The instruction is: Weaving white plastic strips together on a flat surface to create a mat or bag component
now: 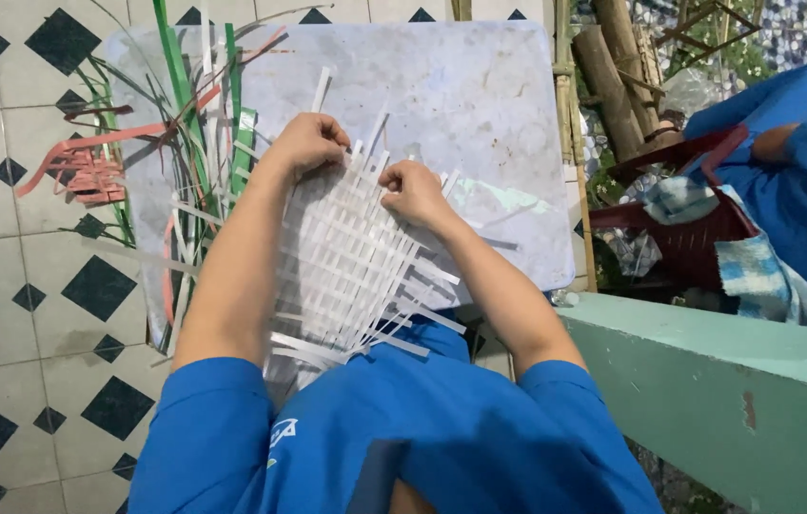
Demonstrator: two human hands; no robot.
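**Q:** On the table, what lies where?

**A:** On the pale marbled plastic tabletop (480, 105), my woven mat of flat white plastic strips (346, 257) sits at the near edge, overhanging toward my lap. Left hand (309, 143) is curled shut, pinching strips at the mat's far left corner; right hand (411, 193) is closed on strips at its far right.

**Q:** Progress?

**A:** Middle looks woven tight. Loose ends stick out all round, so I judge the edges unfinished. Spare green, red and white strips (185, 124) lie left of the mat. Another person's blue sleeve (803, 181) shows well right of the table.
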